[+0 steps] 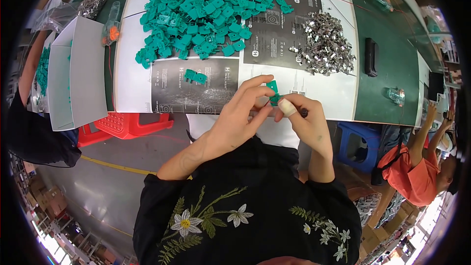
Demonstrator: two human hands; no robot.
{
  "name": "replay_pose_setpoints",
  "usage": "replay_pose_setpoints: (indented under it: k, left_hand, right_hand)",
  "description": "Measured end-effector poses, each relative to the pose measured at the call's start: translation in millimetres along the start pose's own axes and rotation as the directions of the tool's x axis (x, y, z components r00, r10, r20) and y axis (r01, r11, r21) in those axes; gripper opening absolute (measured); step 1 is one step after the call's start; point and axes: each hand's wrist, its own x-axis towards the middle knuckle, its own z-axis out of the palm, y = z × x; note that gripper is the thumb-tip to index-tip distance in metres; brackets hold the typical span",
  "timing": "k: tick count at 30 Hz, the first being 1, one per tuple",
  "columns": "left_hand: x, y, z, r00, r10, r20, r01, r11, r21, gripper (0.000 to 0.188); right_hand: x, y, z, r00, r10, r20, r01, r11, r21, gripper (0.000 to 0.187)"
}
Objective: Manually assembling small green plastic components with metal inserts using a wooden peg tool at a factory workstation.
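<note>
Both hands meet near the front edge of the table around a small green plastic part [272, 87]. My left hand [235, 115] has its fingers curled and pinches the part from the left. The fingertips of my right hand [306, 120] are closed at the part's lower right, with a pale wrap around the thumb. A dark rounded end of something [304, 112] shows at the right hand's fingers; the rest of it is hidden. Beyond the hands lies a big pile of green plastic parts [201, 10]. To the right spreads a heap of small shiny metal pieces [328, 44].
A few green parts [196, 76] lie apart on the printed black sheet [206, 98]. At left stands a white box [88, 73], with a red stool [130, 123] below. A black case [371, 57] is at right, above a blue stool [358, 145]. Other people sit on both sides.
</note>
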Motion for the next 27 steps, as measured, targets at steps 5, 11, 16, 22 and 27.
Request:
replay_pose_setpoints:
  k: [5,11,16,22,27]
  left_hand:
    - [-5,15,0,0.976,-0.172,-0.133,0.182,0.981,0.068,0.026]
    - [-9,3,3,0.976,0.201,-0.085,-0.128,0.843,0.523,0.017]
    - [-10,-8,3,0.952,0.284,-0.117,-0.192,0.849,0.492,0.015]
    - [-7,4,-15,0.861,-0.506,-0.039,0.481,0.837,-0.26,0.013]
    - [-1,8,-26,0.747,-0.638,0.188,0.64,0.613,-0.462,0.008]
  right_hand:
    - [-3,-7,15,0.988,-0.112,-0.105,0.089,0.975,-0.204,0.013]
    - [-4,-9,33,0.929,-0.332,-0.163,0.245,0.883,-0.4,0.013]
    - [-4,-9,35,0.926,-0.337,-0.171,0.256,0.892,-0.373,0.013]
    - [-3,-5,32,0.908,-0.34,-0.245,0.274,0.924,-0.267,0.013]
    - [-4,-9,33,0.904,-0.355,-0.24,0.288,0.918,-0.273,0.013]
